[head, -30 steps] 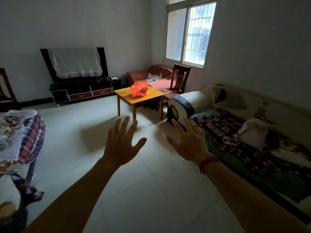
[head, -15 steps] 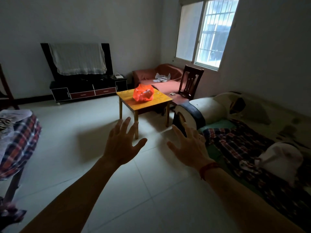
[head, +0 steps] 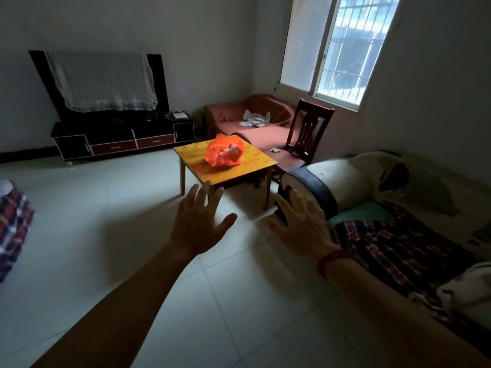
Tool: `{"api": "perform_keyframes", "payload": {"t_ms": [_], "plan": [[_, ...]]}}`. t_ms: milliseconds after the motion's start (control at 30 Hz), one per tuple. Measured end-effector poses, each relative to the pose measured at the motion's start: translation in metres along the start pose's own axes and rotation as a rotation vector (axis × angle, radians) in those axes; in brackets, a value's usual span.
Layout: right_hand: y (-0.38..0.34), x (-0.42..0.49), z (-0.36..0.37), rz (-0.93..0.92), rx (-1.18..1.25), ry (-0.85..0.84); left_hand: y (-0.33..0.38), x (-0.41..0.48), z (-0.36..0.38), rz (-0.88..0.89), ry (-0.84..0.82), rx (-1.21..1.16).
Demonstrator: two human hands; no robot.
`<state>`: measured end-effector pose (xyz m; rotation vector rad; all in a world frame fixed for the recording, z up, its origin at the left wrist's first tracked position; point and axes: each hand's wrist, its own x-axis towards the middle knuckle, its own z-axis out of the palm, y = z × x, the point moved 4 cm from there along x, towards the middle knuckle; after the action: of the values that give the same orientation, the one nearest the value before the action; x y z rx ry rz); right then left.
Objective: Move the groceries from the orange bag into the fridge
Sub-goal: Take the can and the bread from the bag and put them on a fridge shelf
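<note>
The step in hand is judged to be the approach: no grocery has been taken out, and the fridge is not in view. The pale tiled floor [head: 106, 221] lies between the person and the small square yellow wooden table [head: 259, 160], which stands near the middle of the room. The crumpled translucent orange plastic bag [head: 224, 153] rests on that table top, with its contents showing dimly through the film but too small to identify. The left hand [head: 198, 224] and the right hand [head: 303, 227] are held out in the air, palms down and fingers spread; nothing is held by either, and both are well apart from the bag. For the next move, the gap to the table would have to be closed, the bag reached at its gathered top or mouth, and the fridge then located. The thin film is expected to sag and shift when lifted, so support from below may be called for. Along the right side a long sofa covered by a plaid blanket [head: 398, 248] is seen, with a cream and black padded armrest [head: 337, 181] just beside the table. Against the far wall stands a black low cabinet with red drawers [head: 119, 140], carrying a screen draped in white lace cloth [head: 103, 81]. A rust-red corner sofa [head: 239, 120] and a dark wooden chair [head: 308, 131] are placed beneath the barred window [head: 345, 46], the only evident light source. A red cord bracelet [head: 332, 257] is worn on the right wrist.
</note>
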<state>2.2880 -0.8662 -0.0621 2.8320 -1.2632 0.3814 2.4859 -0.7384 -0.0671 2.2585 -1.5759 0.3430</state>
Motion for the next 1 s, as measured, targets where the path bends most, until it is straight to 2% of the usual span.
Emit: {"api": "perform_keyframes", "payload": {"t_ms": [433,733,1000], "plan": [[0.032,0.228,0.075,0.008,0.054,-0.044,-0.071,0.201,0.098,-0.034,-0.022,0.03],[0.066,0.401,0.119,-0.067,0.063,-0.087,-0.11,0.354,0.15,-0.108,-0.002,0.034],[0.066,0.527,0.16,-0.128,0.061,-0.128,-0.165,0.465,0.2,-0.17,-0.025,0.046]]}}
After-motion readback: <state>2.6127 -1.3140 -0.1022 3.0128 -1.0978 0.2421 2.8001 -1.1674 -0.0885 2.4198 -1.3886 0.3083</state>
